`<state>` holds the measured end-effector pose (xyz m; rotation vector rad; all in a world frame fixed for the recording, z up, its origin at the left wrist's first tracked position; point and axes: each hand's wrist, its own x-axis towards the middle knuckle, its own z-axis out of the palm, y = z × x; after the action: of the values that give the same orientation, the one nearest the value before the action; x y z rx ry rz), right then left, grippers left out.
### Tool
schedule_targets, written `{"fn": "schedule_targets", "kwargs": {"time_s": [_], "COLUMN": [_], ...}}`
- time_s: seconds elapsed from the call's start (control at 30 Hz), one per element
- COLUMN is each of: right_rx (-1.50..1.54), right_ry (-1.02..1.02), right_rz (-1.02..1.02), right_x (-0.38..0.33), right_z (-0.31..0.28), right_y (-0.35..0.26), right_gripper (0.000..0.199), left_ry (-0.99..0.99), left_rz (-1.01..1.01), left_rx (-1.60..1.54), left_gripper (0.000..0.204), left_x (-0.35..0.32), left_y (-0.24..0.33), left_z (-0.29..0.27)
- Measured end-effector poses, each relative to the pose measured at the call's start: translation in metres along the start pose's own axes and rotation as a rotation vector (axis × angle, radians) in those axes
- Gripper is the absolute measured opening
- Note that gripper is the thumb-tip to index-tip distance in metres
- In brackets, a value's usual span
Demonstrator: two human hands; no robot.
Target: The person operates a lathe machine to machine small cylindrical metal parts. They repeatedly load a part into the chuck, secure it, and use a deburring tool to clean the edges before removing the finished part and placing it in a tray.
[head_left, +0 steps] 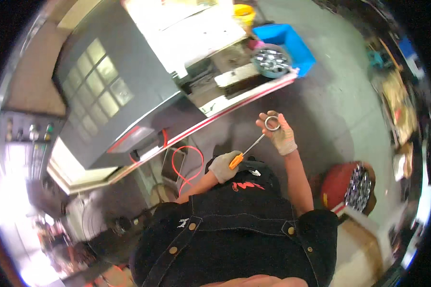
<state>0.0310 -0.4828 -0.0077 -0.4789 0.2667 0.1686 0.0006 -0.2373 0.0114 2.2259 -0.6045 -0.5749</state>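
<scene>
My right hand (280, 134), in a light work glove, holds a metal ring (272, 123) up between its fingers. My left hand (223, 166), also gloved, grips the orange handle of a screwdriver (246, 150). Its thin metal shaft points up and right, with the tip at the ring's lower edge. Both hands are in front of my dark denim overalls, above a grey concrete floor.
A large grey machine with a windowed door (96, 86) fills the left. A round grey tub of metal rings (272, 60) and a blue bin (292, 43) stand beyond the hands. A red tub of metal parts (347, 186) sits at right. A red hose (187, 165) loops near the machine.
</scene>
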Motion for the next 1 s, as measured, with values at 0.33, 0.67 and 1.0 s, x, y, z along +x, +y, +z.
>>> {"fn": "schedule_targets", "kwargs": {"time_s": [0.33, 0.67, 1.0], "right_rx": [0.138, -0.157, -0.420], "right_ry": [0.581, 0.440, 0.502], "right_rz": [-0.046, -0.184, -0.171], "right_x": [-0.017, 0.134, 0.118], "right_z": [-0.099, -0.080, -0.057], "right_y": [0.094, 0.013, 0.074], "right_gripper": [0.020, 0.017, 0.062], "left_ry": [-0.084, 0.001, 0.007], "left_rz": [0.223, -0.010, -0.002], "left_rx": [0.127, -0.026, -0.079], "left_gripper": [0.039, 0.037, 0.044], "left_x": [0.026, -0.047, -0.049], "left_y": [-0.021, -0.094, -0.144], "left_z": [-0.031, -0.060, -0.085]}}
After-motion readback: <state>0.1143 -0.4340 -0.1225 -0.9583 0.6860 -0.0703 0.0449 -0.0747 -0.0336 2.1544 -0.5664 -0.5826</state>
